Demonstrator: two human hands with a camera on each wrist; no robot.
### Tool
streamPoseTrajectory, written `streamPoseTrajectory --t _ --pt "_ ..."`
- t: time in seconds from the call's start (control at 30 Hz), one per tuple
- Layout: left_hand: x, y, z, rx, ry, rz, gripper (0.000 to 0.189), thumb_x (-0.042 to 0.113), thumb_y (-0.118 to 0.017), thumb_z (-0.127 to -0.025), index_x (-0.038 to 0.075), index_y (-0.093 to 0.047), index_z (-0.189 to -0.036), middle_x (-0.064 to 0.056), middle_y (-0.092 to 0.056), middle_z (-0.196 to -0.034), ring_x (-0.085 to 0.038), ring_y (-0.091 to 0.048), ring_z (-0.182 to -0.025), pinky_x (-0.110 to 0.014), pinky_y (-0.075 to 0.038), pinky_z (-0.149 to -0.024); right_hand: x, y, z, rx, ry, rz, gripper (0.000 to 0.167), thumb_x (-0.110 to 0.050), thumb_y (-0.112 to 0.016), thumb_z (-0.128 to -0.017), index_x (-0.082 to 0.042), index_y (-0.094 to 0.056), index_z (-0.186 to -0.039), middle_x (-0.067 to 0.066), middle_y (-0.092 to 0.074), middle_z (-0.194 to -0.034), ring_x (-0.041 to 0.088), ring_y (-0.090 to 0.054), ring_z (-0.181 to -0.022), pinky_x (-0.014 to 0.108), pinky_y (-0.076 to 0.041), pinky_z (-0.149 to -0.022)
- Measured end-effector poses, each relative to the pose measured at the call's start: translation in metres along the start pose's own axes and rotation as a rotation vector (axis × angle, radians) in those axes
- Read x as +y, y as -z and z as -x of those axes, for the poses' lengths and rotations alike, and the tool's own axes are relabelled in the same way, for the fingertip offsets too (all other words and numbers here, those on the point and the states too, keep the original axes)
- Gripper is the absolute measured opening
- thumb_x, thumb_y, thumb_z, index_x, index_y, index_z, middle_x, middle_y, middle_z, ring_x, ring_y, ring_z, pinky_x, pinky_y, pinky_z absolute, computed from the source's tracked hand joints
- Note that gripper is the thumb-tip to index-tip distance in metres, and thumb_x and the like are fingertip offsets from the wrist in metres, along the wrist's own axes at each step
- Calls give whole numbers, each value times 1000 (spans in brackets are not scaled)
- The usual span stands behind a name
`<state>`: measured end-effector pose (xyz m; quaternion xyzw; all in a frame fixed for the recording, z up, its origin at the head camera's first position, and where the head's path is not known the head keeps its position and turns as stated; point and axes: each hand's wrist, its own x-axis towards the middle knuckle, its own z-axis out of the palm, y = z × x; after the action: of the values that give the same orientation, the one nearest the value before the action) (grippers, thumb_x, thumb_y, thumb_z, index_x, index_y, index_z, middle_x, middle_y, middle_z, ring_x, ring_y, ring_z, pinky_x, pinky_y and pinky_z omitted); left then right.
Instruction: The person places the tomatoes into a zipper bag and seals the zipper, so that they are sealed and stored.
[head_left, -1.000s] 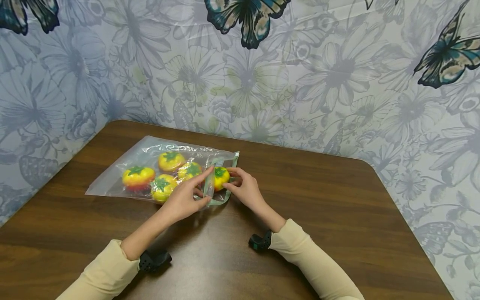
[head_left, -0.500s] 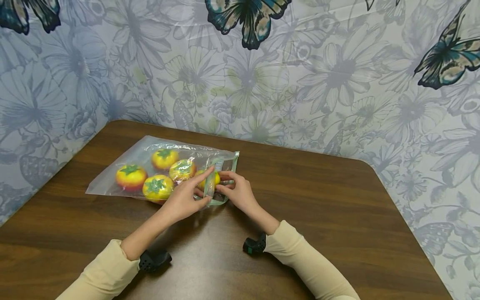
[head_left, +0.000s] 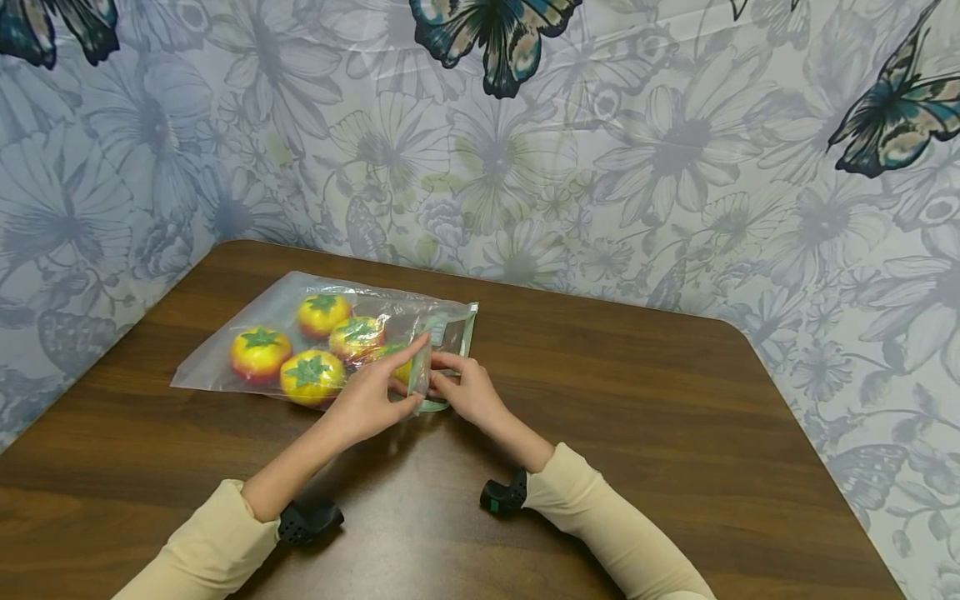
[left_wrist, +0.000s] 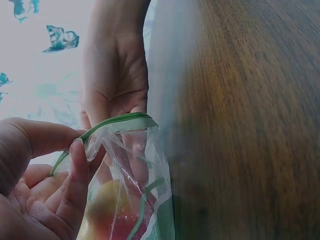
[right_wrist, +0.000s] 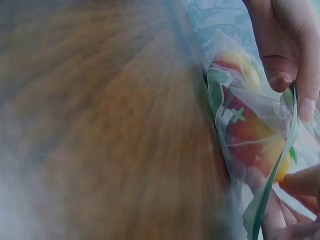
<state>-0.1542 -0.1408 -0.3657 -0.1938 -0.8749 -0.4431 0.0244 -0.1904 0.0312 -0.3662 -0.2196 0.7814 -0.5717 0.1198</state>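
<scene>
A clear zip bag (head_left: pixel 247 321) with a green-edged mouth lies on the table, holding several yellow-and-red tomatoes (head_left: pixel 312 373) with green leafy tops. Between thumb and index finger, my left hand (head_left: pixel 367 400) pinches the near lip of the mouth, and the left wrist view shows the green strip (left_wrist: pixel 120 119) held up. My right hand (head_left: pixel 476 396) reaches into the mouth from the right. Its thumb and fingers hold the nearest tomato (right_wrist: pixel 272 155), the thumb at its edge and other fingers under it. In the head view my left hand partly hides that tomato (head_left: pixel 402 367).
The brown wooden table (head_left: pixel 637 433) stretches right and forward of the bag. A patterned wall with butterflies (head_left: pixel 498 42) stands behind its back edge. Black wrist cameras (head_left: pixel 504 493) sit below both hands.
My right hand has moved left, taking the nearest tomato from the mouth deeper into the bag. The other tomatoes have shifted left inside. My left hand stays in place on the lip.
</scene>
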Motion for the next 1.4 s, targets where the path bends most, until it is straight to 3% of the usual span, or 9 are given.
streamPoseTrajectory --t 0.27,0.43,0.6,0.77,0.97,1.03,1.1,1.2,1.4 --pt "1 -1 0 -3 -2 0 76 2 -71 -80 7 -33 -146 -14 -66 -93 -12 -64 -69 -32 -46 -55 25 4 -7 -45 -7 -96 29 2 -49 -95 11 -56 -122 24 -58 -116 30 -63 -96 31 -51 -77" --pt "1 -1 0 3 3 -2 76 3 -72 -80 7 -34 -145 -20 -63 -105 -16 -65 -73 -32 -48 -57 30 19 -1 20 17 -158 27 -1 -50 -96 11 -56 -120 24 -59 -114 29 -64 -93 33 -50 -80" --pt "2 -2 0 11 6 1 76 4 -72 -79 9 -35 -146 -16 -66 -93 -15 -64 -69 -31 -46 -52 30 32 17 76 -47 -191 24 -3 -51 -96 15 -58 -110 26 -61 -101 30 -66 -87 34 -52 -76" --pt "2 -3 0 5 -5 19 75 4 -71 -80 9 -34 -146 -11 -66 -84 -13 -64 -68 -31 -46 -52 34 35 37 -91 -172 -211 28 -10 -50 -98 16 -60 -103 23 -65 -93 29 -66 -83 37 -53 -74" --pt "2 -3 1 6 -7 43 68 10 -68 -86 12 -36 -145 -16 -63 -109 -11 -62 -65 -31 -46 -52 31 22 46 -278 -232 -226 32 -14 -49 -99 12 -59 -114 20 -66 -97 27 -66 -88 37 -52 -77" --pt "2 -3 1 9 0 59 61 15 -64 -90 13 -38 -145 -17 -59 -118 -11 -61 -59 -31 -46 -49 32 18 46 -295 -226 -241 34 -15 -48 -99 12 -57 -118 20 -65 -100 28 -65 -90 37 -51 -78" --pt "3 -2 1 2 19 84 54 20 -57 -95 14 -38 -145 -16 -61 -110 -13 -59 -55 -31 -46 -48 33 16 46 -302 -225 -269 36 -17 -48 -99 12 -55 -121 21 -64 -103 29 -65 -92 37 -51 -79" --pt "5 -1 1 -9 41 167 48 22 -47 -100 15 -37 -145 -16 -59 -118 -16 -60 -58 -33 -50 -51 33 15 47 -302 -230 -313 38 -19 -48 -99 12 -54 -121 22 -64 -105 30 -64 -94 38 -50 -80" --pt "5 -2 1 -36 31 219 47 11 -42 -101 11 -33 -147 -18 -51 -130 -14 -62 -62 -34 -52 -53 33 11 47 -290 -262 -398 42 -24 -47 -100 12 -53 -119 23 -63 -107 29 -64 -94 39 -50 -80"
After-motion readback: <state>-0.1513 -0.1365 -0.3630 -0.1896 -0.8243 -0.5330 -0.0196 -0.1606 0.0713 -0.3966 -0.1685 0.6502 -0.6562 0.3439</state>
